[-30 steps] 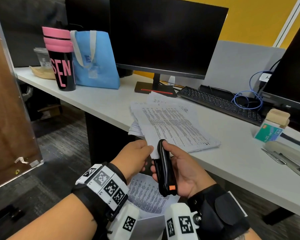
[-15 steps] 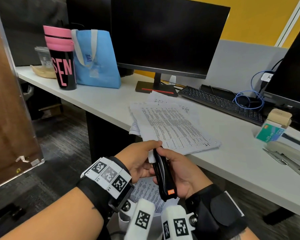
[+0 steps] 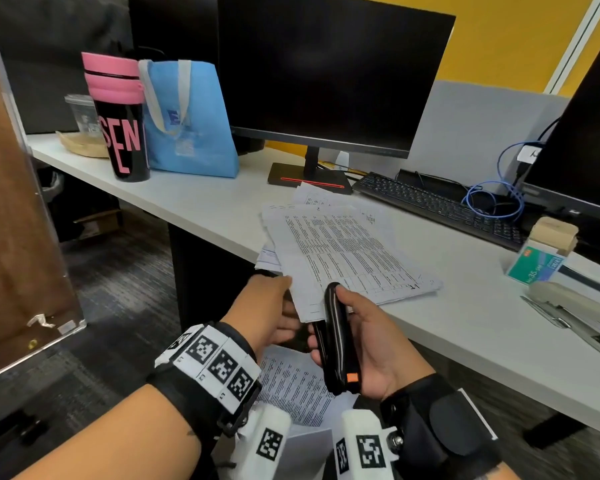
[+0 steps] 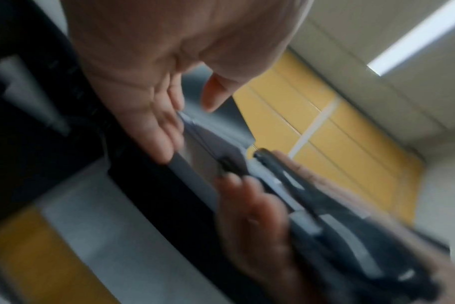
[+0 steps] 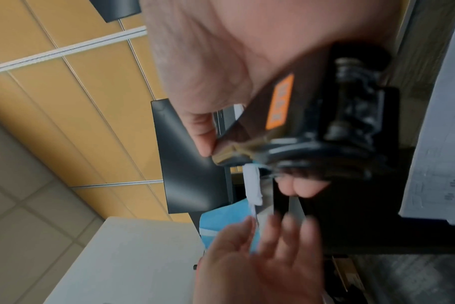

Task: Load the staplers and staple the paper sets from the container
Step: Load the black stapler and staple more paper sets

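The right hand point(image 3: 368, 341) grips a black stapler point(image 3: 336, 341), fingers curled under its base and thumb along its top, with the orange label at the wrist end and the nose pointing at the desk's front edge. The stapler's mouth sits over the near corner of a paper set point(image 3: 347, 265) of printed sheets, which overhangs that front edge. The left hand point(image 3: 267, 313) is just beside the stapler at the same corner; the left wrist view shows its fingers straight against the underside of the sheets with the thumb apart above, so it looks relaxed rather than clenched, though blur hides whether it pinches the paper.

More printed paper point(image 3: 291, 386) lies below the hands, off the desk. The white desk point(image 3: 222, 209) carries a beige stapler point(image 3: 575, 313) at its right front edge, with a green staple box point(image 3: 537, 265) just behind it. Toward the back stand a keyboard point(image 3: 440, 206), a black monitor point(image 3: 326, 74), a blue tote bag point(image 3: 187, 119) and a pink-and-black tumbler point(image 3: 118, 116).
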Action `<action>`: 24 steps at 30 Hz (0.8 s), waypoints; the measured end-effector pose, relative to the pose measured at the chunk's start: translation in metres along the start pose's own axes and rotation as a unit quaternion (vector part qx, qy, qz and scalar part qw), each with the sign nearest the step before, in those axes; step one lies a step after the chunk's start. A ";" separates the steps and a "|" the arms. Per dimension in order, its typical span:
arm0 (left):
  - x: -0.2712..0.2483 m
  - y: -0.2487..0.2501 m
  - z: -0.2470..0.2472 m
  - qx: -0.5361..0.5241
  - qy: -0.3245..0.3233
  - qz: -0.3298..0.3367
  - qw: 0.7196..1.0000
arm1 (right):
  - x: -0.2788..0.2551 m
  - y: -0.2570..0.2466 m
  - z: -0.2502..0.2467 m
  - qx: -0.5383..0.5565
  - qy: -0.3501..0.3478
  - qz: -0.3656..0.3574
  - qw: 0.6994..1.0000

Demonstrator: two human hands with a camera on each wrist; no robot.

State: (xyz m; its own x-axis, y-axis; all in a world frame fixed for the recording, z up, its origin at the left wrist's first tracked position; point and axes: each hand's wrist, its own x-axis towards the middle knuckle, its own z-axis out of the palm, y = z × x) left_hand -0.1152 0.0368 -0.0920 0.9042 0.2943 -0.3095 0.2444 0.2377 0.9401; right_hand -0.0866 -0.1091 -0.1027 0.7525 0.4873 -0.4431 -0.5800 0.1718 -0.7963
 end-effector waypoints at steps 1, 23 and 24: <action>0.005 -0.001 -0.005 0.073 0.047 0.072 0.994 | 0.000 0.000 -0.003 0.009 0.003 0.000 1.000; 0.036 0.027 -0.006 0.068 -0.008 0.102 0.992 | -0.012 0.020 -0.023 -0.110 -0.152 0.047 0.981; 0.036 0.028 -0.006 0.075 -0.005 0.098 0.992 | -0.012 0.020 -0.023 -0.110 -0.150 0.048 0.981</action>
State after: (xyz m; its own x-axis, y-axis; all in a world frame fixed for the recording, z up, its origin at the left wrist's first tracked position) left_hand -0.0777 0.0592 -0.0781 0.9428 0.3114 -0.1185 0.1131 0.0356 0.9930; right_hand -0.1003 -0.1311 -0.1228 0.5532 0.7282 -0.4047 -0.5373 -0.0594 -0.8413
